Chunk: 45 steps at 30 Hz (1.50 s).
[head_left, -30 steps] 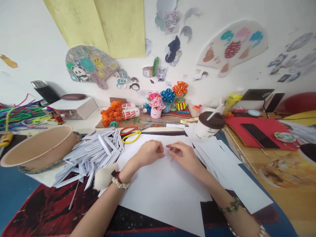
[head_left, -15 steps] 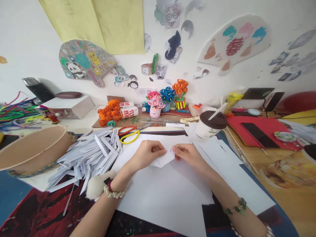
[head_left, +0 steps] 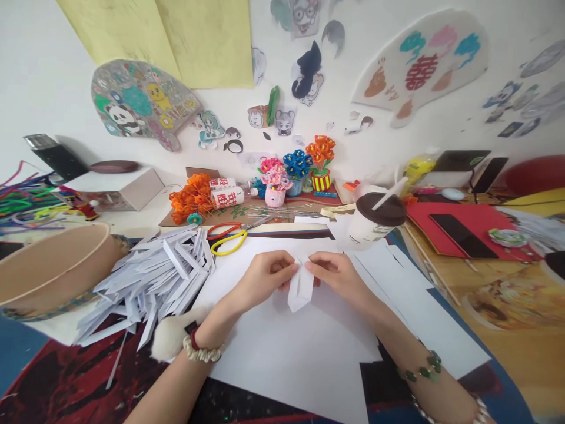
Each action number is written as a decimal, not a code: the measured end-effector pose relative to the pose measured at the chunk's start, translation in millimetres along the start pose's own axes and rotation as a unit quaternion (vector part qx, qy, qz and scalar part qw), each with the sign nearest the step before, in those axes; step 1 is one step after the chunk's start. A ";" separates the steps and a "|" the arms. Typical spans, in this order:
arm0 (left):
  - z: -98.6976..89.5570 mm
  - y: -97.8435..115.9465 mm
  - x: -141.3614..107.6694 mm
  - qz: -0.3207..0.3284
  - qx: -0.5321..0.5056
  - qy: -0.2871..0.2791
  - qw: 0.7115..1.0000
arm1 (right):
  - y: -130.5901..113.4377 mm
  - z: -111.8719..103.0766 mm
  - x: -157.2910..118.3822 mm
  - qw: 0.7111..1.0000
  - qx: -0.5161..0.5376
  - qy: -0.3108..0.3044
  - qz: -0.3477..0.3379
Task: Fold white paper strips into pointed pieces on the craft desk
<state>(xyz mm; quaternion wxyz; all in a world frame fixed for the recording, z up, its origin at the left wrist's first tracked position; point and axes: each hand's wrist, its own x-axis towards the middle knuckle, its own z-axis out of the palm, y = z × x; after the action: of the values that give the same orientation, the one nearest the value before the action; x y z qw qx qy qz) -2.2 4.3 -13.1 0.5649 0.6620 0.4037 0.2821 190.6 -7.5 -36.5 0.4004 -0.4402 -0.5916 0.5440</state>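
Far left: coloured stems (head_left: 26, 203), loosely heaped; beside them a black flask (head_left: 55, 156), tilted, and a white box (head_left: 117, 191).

Left, nearer me: one bowl (head_left: 48, 265), cut by the frame edge; a second ago its whole rim showed, as my view has shifted.

Next: folded strips (head_left: 154, 271), white, in a large overlapping pile beside the bowl; arrangement as before. Behind the pile, orange flowers (head_left: 192, 199); at its right edge, scissors (head_left: 243, 234), one red handle, one yellow.

Centre: my left hand (head_left: 270, 272), thumb and fingers pinched on the left edge of the paper (head_left: 300, 294). The paper, white and creased, hangs between my hands, above the large sheet (head_left: 286, 353), its lower end a blunt point. Half a second ago it showed as a broad flap reaching toward my left; now it stands narrow and upright. A second ago it scarcely showed.

Right of the paper: my right hand (head_left: 334, 272), pinched on the opposite edge; both hands sit closer together than a second ago.

Right: lidded cup (head_left: 375, 221) with straw, unmoved; flat white pieces (head_left: 441, 330) below it.

Far right: red folder (head_left: 507, 227) on the wooden surface (head_left: 529, 365), a phone (head_left: 463, 235) lying on it.
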 end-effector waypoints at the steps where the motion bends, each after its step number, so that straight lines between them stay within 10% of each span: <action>1: 0.6 -0.4 0.3 -0.007 -0.008 -0.003 1.000 | -0.7 0.0 -0.4 1.000 -0.001 -0.002 -0.003; 36: -2.2 0.6 1.2 -0.014 0.113 0.091 0.989 | 0.6 -1.1 -2.8 0.999 0.012 0.028 0.035; 45: -26.4 12.5 -9.6 -0.014 0.111 0.011 0.994 | -8.9 6.0 -4.4 1.000 0.016 0.010 0.023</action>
<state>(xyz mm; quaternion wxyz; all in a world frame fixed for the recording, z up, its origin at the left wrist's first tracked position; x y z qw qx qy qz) -26.3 9.4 5.2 0.4870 0.7118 0.4484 0.2347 185.4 -13.6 -28.2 0.4006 -0.4530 -0.5685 0.5578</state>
